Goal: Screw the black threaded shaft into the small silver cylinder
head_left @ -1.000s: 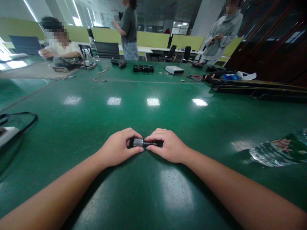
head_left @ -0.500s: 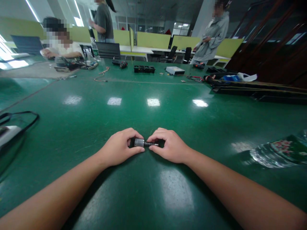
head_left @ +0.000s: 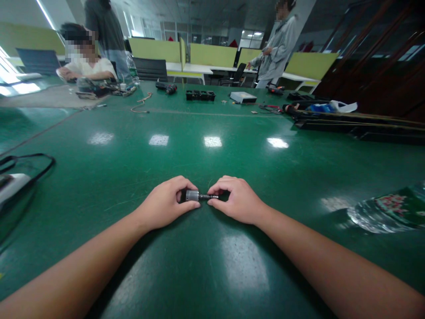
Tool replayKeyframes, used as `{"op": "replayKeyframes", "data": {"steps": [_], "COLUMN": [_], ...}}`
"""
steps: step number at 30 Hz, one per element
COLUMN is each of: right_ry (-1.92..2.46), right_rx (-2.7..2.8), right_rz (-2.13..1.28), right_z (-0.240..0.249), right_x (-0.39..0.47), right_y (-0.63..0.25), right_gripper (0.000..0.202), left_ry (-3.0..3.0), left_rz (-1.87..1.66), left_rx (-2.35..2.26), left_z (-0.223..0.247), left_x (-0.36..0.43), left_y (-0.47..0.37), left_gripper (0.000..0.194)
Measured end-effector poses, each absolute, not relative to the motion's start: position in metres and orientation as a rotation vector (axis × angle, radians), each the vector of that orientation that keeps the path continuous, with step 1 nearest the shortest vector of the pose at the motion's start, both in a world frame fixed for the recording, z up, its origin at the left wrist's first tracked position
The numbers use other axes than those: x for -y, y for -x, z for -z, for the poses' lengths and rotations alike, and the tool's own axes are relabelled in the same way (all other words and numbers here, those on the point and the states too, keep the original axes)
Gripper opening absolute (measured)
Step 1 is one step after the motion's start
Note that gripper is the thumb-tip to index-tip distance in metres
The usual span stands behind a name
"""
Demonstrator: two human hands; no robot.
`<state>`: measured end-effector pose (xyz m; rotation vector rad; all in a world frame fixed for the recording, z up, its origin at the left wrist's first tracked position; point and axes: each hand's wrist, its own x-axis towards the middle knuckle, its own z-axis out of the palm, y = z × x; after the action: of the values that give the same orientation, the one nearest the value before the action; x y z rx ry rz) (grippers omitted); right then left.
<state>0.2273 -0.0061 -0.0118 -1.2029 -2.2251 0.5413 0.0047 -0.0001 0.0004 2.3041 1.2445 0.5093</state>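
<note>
Just above the green table (head_left: 186,257), my left hand (head_left: 168,201) is closed around a small silver cylinder that looks like a motor (head_left: 192,195), thumb below and fingers above. A thin dark shaft (head_left: 203,197) runs out of its right end. My right hand (head_left: 237,201) pinches a small dark coil spring (head_left: 213,196) at the outer part of that shaft, between thumb and fingertips. A stretch of bare shaft shows between spring and cylinder. Whether the spring still surrounds the shaft's tip I cannot tell.
On the right lies a clear bottle (head_left: 381,212) with a green label. A black cable (head_left: 43,157) and a white device (head_left: 15,186) are at left. Farther back are a power drill (head_left: 166,87), a black frame (head_left: 200,95), a grey metal box (head_left: 243,97) and several people.
My right hand has drawn the spring rightward along the shaft, away from the cylinder. My left hand stays nearly still. Two people in the background have moved left.
</note>
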Motion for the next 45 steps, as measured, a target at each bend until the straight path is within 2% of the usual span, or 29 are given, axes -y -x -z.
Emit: {"op": "replayKeyframes", "data": {"steps": [11, 28, 35, 45], "right_ry": [1.495, 1.398, 1.4, 1.392], "right_rx": [2.058, 2.055, 2.06, 2.039], "right_rz": [-0.37, -0.419, -0.44, -0.463], "right_z": [0.0136, 0.0155, 0.0155, 0.0165], "right_x": [0.0021, 0.0028, 0.0031, 0.0027], "right_y": [-0.2333, -0.232, -0.2313, -0.2308], "right_gripper": [0.01, 0.015, 0.015, 0.017], "left_ry": [-2.252, -2.276, -2.228, -2.242], "left_rz": [-0.554, -0.579, -0.585, -0.628], "left_rx": [-1.348, -1.336, -1.334, -1.285], "left_z": [0.0007, 0.0002, -0.0016, -0.0017], "left_x": [-0.0003, -0.0015, -0.0024, -0.004], "left_y": [-0.0056, -0.0037, -0.0039, -0.0019], "left_gripper": [0.026, 0.027, 0.035, 0.03]}}
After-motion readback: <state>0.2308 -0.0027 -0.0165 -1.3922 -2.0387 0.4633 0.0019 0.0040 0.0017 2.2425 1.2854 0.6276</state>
